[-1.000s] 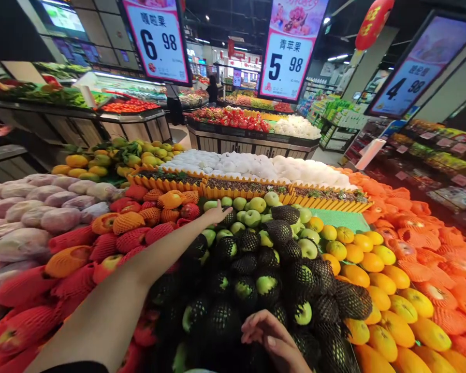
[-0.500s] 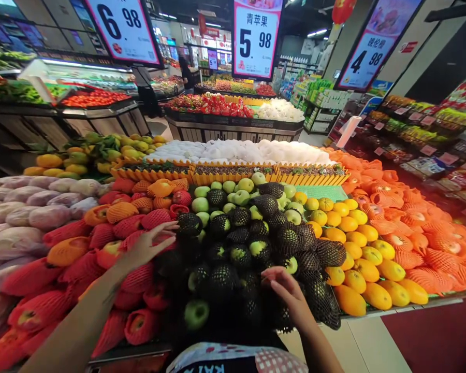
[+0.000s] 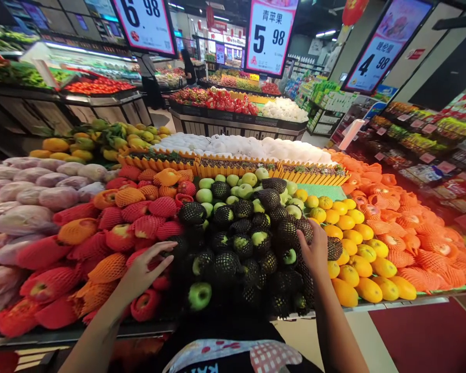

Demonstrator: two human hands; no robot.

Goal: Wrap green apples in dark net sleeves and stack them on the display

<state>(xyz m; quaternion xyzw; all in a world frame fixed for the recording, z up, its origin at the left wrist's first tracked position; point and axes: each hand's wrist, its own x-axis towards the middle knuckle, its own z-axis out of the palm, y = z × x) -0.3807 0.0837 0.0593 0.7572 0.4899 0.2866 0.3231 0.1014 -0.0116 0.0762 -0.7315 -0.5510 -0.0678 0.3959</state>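
Observation:
My left hand (image 3: 149,265) hangs over the left edge of the dark pile, thumb and fingers apart, with nothing seen in it. Beneath and beside it lie apples in pink foam nets (image 3: 145,228) and dark netted fruit. At the pile's right side, my right hand (image 3: 315,248) has its thumb and fingers apart against green apples in black nets (image 3: 287,230); its fingertips appear to touch them. Between the hands, many apples wear black nets (image 3: 227,264). A bare green apple (image 3: 200,295) sits at the front, and other bare green apples (image 3: 246,191) lie behind.
Oranges (image 3: 361,265) lie to the right, then orange-netted fruit (image 3: 415,233). Wrapped pale fruit (image 3: 21,217) fills the left. A yellow picket-style divider (image 3: 236,170) crosses behind, before white-netted fruit (image 3: 236,147). Price screens (image 3: 270,39) hang above. People stand farther back.
My right hand has moved up and right from the front of the dark pile to its right side. My left hand has come down, nearer to me. Black-netted apples at the right have shifted.

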